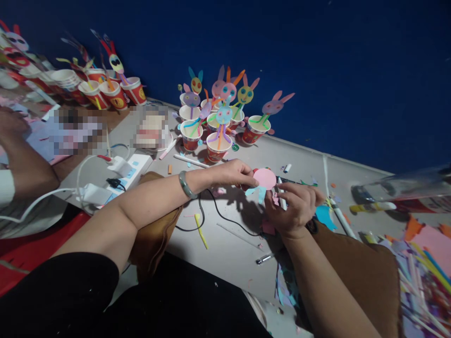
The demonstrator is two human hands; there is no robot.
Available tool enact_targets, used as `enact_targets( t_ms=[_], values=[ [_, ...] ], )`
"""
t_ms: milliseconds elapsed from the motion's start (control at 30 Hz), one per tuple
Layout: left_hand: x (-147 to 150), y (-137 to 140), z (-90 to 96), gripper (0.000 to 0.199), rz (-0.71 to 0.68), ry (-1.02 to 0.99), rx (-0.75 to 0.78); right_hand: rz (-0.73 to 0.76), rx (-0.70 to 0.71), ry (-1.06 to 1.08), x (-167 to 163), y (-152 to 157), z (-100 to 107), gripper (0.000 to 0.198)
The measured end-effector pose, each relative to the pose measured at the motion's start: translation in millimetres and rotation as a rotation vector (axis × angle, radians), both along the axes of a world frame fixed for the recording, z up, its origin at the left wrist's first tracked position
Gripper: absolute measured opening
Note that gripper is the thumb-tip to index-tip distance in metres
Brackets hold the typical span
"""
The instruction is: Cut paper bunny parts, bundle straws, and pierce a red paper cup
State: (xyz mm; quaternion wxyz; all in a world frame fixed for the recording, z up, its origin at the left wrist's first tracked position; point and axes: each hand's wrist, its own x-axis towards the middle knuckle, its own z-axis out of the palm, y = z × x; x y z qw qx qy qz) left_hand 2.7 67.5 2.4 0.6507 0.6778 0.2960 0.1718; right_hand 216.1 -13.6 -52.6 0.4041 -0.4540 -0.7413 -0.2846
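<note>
A round pink paper disc [265,179] with light blue paper strips [261,194] at its lower edge is held up over the table. My left hand [235,174] pinches the disc's left side between thumb and fingertips. From the right, my right hand [295,207] meets its lower right edge with bent fingers, the thumb close to the blue strips. The exact contact there is partly hidden. Beyond my hands stand paper cups [219,147] holding paper rabbit heads [224,114] on coloured stems.
A power strip [136,169] with plugged-in chargers lies left. A black cable [225,216], a yellow strip [200,232] and a pen [264,259] lie nearby. Coloured paper scraps [428,244] and a clear bottle [398,188] are at right. Another person's arm [26,155] rests at left.
</note>
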Motion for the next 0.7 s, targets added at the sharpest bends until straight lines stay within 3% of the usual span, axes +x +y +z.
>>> enact_targets(
  t_ms=[100, 200, 367, 500, 667, 700],
  values=[
    [0, 0, 0.3, 0.026, -0.006, 0.009, -0.004, 0.051, -0.021, -0.010, 1, 0, -2, 0.016],
    [0, -1, 3.3, 0.026, 0.002, 0.032, -0.004, -0.001, -0.071, -0.050, 1, -1, -2, 0.005],
    [2, -4, 8.3, 0.032, 0.022, 0.054, -0.023, 0.090, -0.027, -0.011, 1, 0, -2, 0.008],
    [9, -2, 7.7, 0.038, 0.128, 0.045, -0.152, 0.021, -0.040, -0.043, 1, 0, -2, 0.007],
    [11, 1, 2.3, 0.007, 0.232, 0.017, -0.113, 0.089, 0.043, -0.057, 1, 0, 0, 0.011],
    [10, 1, 1.0, 0.011, 0.249, 0.004, -0.092, 0.091, 0.053, -0.060, 1, 0, 0, 0.012]
  ],
)
